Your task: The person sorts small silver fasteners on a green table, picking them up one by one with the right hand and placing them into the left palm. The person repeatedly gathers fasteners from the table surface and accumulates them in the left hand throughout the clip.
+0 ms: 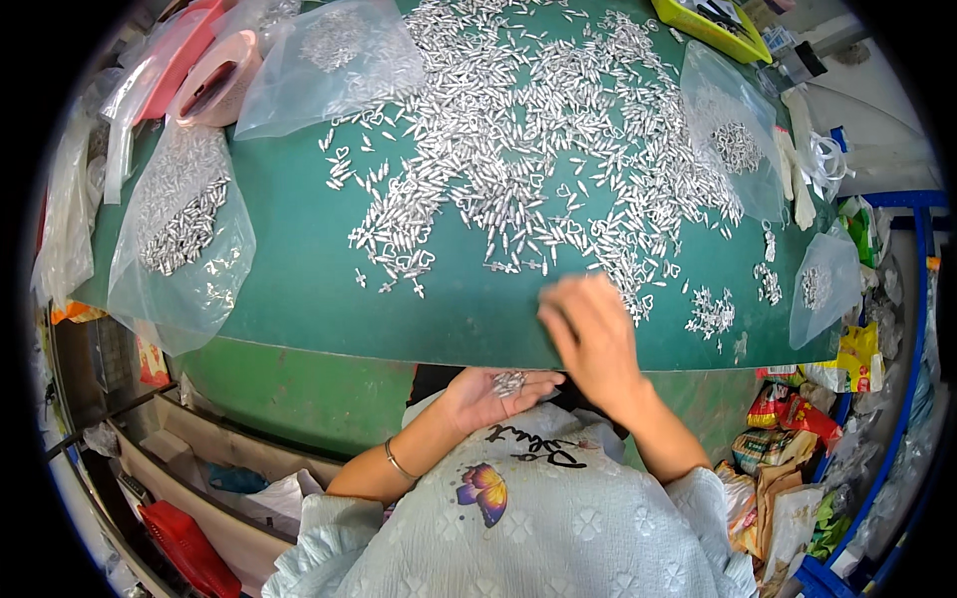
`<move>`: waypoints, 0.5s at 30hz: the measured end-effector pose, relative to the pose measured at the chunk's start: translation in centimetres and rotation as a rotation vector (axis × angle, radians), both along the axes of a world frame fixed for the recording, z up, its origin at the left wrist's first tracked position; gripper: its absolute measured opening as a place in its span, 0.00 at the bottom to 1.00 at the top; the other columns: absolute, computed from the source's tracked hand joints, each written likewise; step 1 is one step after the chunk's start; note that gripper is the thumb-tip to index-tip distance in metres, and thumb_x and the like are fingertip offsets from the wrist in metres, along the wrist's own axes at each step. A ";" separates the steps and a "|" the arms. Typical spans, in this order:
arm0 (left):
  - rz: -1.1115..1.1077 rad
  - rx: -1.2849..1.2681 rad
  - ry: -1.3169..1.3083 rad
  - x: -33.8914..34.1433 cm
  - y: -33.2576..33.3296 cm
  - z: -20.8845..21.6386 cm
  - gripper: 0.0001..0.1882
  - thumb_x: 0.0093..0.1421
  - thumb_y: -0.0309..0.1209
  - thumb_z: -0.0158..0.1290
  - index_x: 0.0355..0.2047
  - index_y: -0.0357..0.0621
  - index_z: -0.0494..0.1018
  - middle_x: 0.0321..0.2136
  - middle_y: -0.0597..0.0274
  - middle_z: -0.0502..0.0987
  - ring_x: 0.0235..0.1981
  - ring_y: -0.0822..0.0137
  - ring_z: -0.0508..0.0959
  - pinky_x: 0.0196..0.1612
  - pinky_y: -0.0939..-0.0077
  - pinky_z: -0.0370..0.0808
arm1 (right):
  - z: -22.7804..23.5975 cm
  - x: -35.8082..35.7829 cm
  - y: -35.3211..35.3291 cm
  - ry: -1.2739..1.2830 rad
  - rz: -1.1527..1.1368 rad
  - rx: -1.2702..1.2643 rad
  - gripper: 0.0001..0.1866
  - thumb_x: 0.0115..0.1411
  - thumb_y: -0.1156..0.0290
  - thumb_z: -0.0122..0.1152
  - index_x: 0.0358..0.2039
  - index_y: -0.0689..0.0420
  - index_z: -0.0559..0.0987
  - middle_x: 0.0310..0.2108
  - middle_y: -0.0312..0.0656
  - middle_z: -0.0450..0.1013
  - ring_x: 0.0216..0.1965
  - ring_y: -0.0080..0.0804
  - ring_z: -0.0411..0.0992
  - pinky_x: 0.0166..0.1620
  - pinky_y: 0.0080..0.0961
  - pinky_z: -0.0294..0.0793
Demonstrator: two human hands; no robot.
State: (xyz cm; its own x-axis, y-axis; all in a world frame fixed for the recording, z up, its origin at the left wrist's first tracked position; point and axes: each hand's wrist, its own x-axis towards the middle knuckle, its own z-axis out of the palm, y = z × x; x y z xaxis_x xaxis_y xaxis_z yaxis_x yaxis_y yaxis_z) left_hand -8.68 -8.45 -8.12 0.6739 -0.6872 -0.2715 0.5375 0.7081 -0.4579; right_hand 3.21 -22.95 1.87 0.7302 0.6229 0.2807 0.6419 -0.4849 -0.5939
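My left hand (471, 401) lies palm up just below the table's near edge. A small heap of silver metal pieces (509, 383) rests in it, across palm and fingers. Over the near edge of the green table, my right hand (596, 337) is bent, its fingertips smeared by motion. Whether anything is between those fingers cannot be made out. Just beyond it spreads a large pile of small silver metal pieces (498, 149), mostly bullet-shaped, with some heart outlines and cross-like ones. A short row of cross-like pieces (515, 266) lies at the pile's near side.
Clear plastic bags with silver pieces lie on the table: one at left (184, 229), others at the right (733, 140). A pink basket (239, 65) and a yellow-green tray (713, 28) stand at the back. Beneath the left side is an open drawer (189, 468); colourful packets (783, 414) lie at right.
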 end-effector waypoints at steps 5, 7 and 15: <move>0.074 -0.028 -0.090 -0.5 -0.4 -1.1 0.24 0.71 0.34 0.35 0.54 0.22 0.64 0.48 0.34 0.74 0.43 0.53 0.80 0.40 0.66 0.83 | -1.6 1.9 1.6 -0.128 -0.108 -0.142 0.12 0.55 0.77 0.63 0.41 0.61 0.75 0.41 0.46 0.68 0.42 0.45 0.67 0.44 0.37 0.67; 0.079 -0.037 -0.099 -0.5 -0.4 -1.3 0.24 0.70 0.34 0.35 0.55 0.22 0.63 0.50 0.33 0.73 0.44 0.52 0.80 0.42 0.65 0.82 | -1.9 1.4 1.0 -0.087 -0.083 -0.152 0.12 0.55 0.76 0.62 0.40 0.62 0.74 0.41 0.45 0.68 0.43 0.44 0.67 0.44 0.36 0.67; 0.083 -0.067 -0.038 -0.4 -0.9 0.3 0.24 0.70 0.33 0.35 0.57 0.21 0.60 0.54 0.34 0.70 0.56 0.43 0.73 0.63 0.52 0.69 | 0.6 -2.5 -1.8 0.254 0.325 -0.085 0.10 0.51 0.81 0.62 0.36 0.62 0.76 0.39 0.46 0.68 0.41 0.46 0.69 0.44 0.36 0.71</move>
State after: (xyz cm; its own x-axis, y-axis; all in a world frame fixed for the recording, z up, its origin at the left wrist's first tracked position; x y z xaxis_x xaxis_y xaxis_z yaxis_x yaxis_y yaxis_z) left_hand -9.07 -9.31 -7.86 0.7379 -0.6446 -0.2000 0.4963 0.7191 -0.4864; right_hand 0.75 -24.72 2.49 0.5314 0.8453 0.0545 0.6077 -0.3356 -0.7198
